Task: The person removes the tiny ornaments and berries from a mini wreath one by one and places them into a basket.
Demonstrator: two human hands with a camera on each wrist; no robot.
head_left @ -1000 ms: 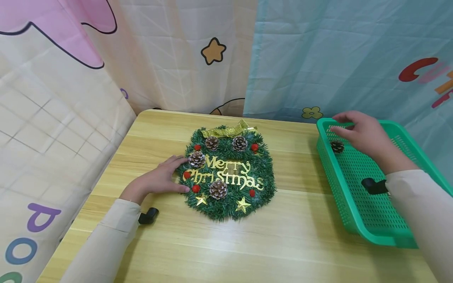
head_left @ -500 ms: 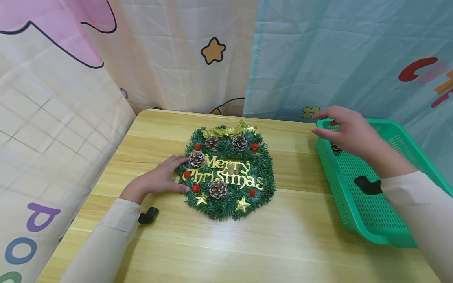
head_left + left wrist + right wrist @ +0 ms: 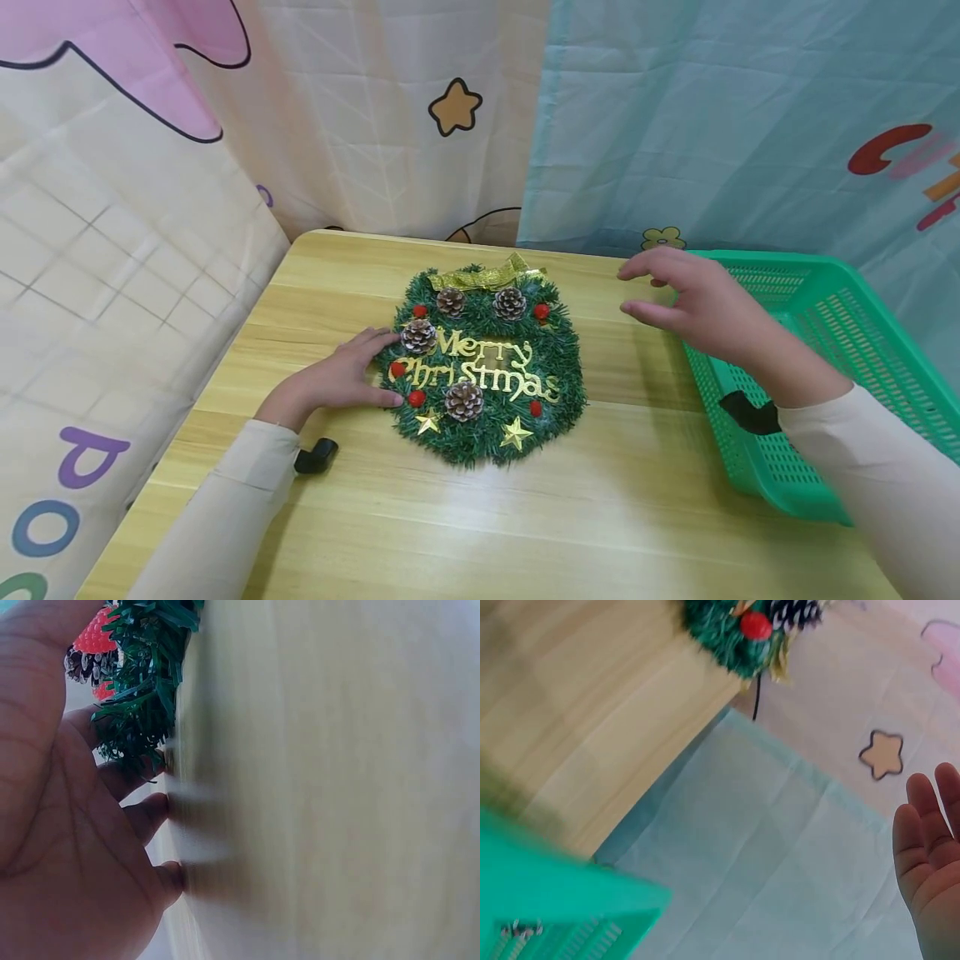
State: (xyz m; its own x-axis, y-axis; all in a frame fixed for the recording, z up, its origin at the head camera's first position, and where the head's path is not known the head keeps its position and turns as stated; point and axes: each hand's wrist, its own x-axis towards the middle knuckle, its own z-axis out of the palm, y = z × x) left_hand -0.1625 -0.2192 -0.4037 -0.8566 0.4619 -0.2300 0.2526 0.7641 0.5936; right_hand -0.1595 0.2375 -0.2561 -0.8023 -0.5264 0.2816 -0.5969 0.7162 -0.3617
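Note:
A green tinsel wreath [image 3: 564, 367] lies flat on the table, bearing gold "Merry Christmas" lettering, several pinecones, red berries, gold stars and a gold ribbon at its top. My left hand [image 3: 337, 377] rests against the wreath's left edge with thumb and fingers spread. In the left wrist view, some fingertips [image 3: 171, 874] of that hand touch the tabletop beside the tinsel. To the right of the wreath, my right hand [image 3: 693, 304] hovers with nothing visible in it, its thumb and fingers apart and pointing left. Its right wrist view shows loosely extended fingers.
A green plastic basket [image 3: 843, 287] stands at the table's right side, partly hidden by my right arm. The wooden table [image 3: 480, 517] meets patterned curtains [image 3: 637, 125] at its back and left. A black wrist mount [image 3: 317, 457] sits under my left wrist.
From above the basket, my right hand has moved left and slightly down, past the basket's rim toward the wreath. My left hand and the wreath have stayed in place.

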